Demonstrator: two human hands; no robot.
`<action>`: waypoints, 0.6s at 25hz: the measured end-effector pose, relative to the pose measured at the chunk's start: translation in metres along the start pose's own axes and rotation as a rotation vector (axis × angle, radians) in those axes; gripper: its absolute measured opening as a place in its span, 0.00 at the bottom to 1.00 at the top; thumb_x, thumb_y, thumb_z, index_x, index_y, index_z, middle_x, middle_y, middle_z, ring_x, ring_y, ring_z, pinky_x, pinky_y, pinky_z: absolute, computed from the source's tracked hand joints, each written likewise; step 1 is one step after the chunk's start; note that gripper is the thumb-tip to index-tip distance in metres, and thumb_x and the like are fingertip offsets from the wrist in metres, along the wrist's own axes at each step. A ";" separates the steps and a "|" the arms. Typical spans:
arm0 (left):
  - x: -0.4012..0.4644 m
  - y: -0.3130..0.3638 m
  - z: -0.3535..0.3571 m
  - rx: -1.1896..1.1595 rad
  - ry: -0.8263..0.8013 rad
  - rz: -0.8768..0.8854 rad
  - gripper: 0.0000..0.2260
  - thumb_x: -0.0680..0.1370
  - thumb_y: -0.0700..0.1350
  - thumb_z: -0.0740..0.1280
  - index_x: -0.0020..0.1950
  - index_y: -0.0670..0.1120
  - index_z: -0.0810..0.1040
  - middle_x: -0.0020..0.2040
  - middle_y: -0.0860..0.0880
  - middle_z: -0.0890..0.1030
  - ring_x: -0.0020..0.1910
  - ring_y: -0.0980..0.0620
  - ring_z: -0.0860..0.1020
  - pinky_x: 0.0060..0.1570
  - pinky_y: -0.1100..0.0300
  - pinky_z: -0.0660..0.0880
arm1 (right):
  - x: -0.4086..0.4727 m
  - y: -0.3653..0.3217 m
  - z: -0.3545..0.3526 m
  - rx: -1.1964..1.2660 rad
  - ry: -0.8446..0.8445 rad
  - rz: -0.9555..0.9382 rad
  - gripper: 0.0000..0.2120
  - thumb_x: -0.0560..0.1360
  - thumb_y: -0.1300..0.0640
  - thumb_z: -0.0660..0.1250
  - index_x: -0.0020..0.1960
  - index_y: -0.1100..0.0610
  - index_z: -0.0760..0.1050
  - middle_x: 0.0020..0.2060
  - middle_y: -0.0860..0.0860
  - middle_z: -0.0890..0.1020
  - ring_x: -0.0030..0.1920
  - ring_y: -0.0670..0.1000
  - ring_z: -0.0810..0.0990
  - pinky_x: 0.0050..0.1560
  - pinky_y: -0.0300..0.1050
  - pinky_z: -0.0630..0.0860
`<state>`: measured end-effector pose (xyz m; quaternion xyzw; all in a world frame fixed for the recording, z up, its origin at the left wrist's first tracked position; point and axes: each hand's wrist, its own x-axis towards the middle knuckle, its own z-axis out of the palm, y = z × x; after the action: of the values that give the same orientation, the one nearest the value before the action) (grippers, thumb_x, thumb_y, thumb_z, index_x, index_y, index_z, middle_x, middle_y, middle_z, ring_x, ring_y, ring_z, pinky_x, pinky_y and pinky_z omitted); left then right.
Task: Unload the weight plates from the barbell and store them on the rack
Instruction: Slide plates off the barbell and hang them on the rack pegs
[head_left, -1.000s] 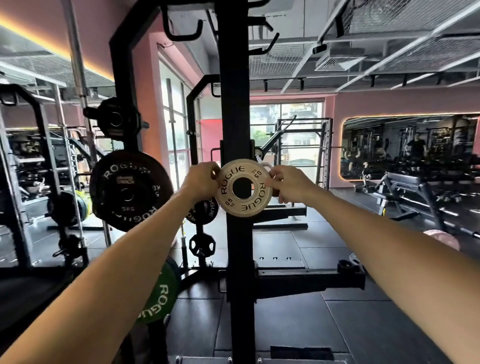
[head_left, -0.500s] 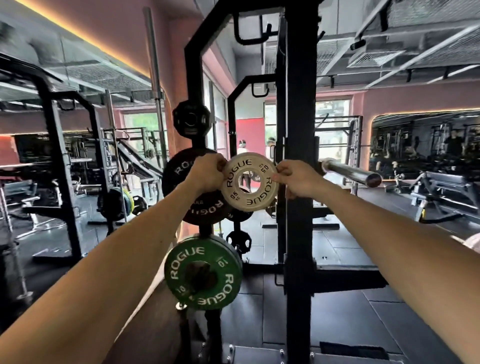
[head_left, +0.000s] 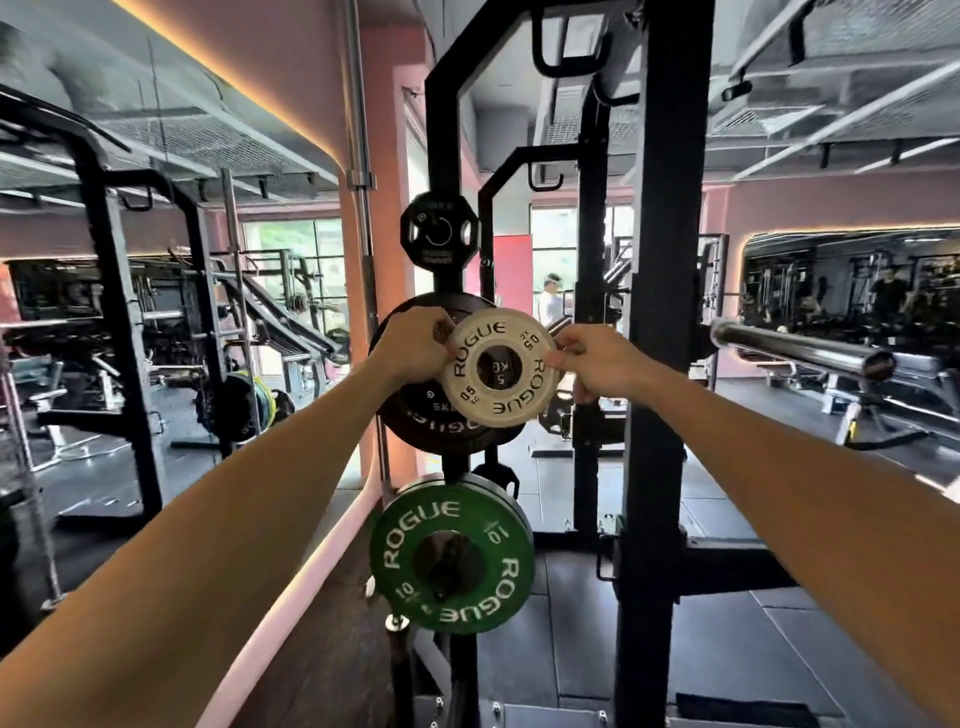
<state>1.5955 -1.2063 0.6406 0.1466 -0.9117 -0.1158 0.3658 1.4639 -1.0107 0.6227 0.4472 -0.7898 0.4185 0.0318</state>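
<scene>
Two hands on one small white plate (head_left: 497, 368). Left fingers (head_left: 439, 332) curled over its left rim, pinching the edge; right fingers (head_left: 563, 349) pinch the right rim, thumb low on the right side. Left hand (head_left: 415, 345) and right hand (head_left: 597, 361) sit at the same height, knuckles toward the camera, wrists straight. Both forearms reach forward and up from the lower corners, elbows nearly locked, converging on the plate.

White plate held upright, face to the camera, "ROGUE" and "0.5" readable. It's in front of the black plate (head_left: 441, 415) hanging on the rack post (head_left: 444, 150), covering that plate's centre; "5 KG" shows through the white plate's hole. Can't tell if it's on the peg or just held before it.

Small black plate (head_left: 440, 228) hangs higher on the same post, green plate (head_left: 452, 556) marked "10" lower down. Thick black upright (head_left: 657, 312) stands just right of the right hand. Bare barbell sleeve (head_left: 800, 349) sticks out on the right, well apart from the hands.
</scene>
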 end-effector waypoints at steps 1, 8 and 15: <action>0.006 -0.013 0.002 -0.013 0.003 -0.012 0.08 0.74 0.39 0.68 0.53 0.42 0.80 0.51 0.43 0.82 0.51 0.44 0.77 0.46 0.58 0.70 | 0.011 0.000 0.010 -0.008 -0.005 -0.007 0.11 0.78 0.55 0.65 0.56 0.61 0.73 0.47 0.53 0.81 0.29 0.53 0.79 0.32 0.48 0.79; 0.069 -0.107 0.013 -0.040 0.015 -0.050 0.09 0.74 0.39 0.71 0.54 0.41 0.80 0.53 0.42 0.82 0.54 0.44 0.78 0.55 0.51 0.76 | 0.117 0.001 0.073 -0.035 -0.026 -0.049 0.10 0.78 0.54 0.65 0.56 0.58 0.73 0.40 0.49 0.82 0.25 0.49 0.79 0.29 0.41 0.77; 0.146 -0.166 0.018 -0.053 0.058 -0.043 0.07 0.74 0.39 0.70 0.52 0.41 0.80 0.52 0.42 0.82 0.52 0.44 0.79 0.52 0.55 0.76 | 0.211 -0.006 0.095 -0.021 -0.014 -0.057 0.10 0.78 0.54 0.65 0.56 0.58 0.73 0.41 0.52 0.82 0.26 0.51 0.79 0.28 0.42 0.76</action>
<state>1.5131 -1.4103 0.6673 0.1598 -0.8940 -0.1434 0.3933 1.3729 -1.2214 0.6543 0.4719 -0.7814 0.4061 0.0430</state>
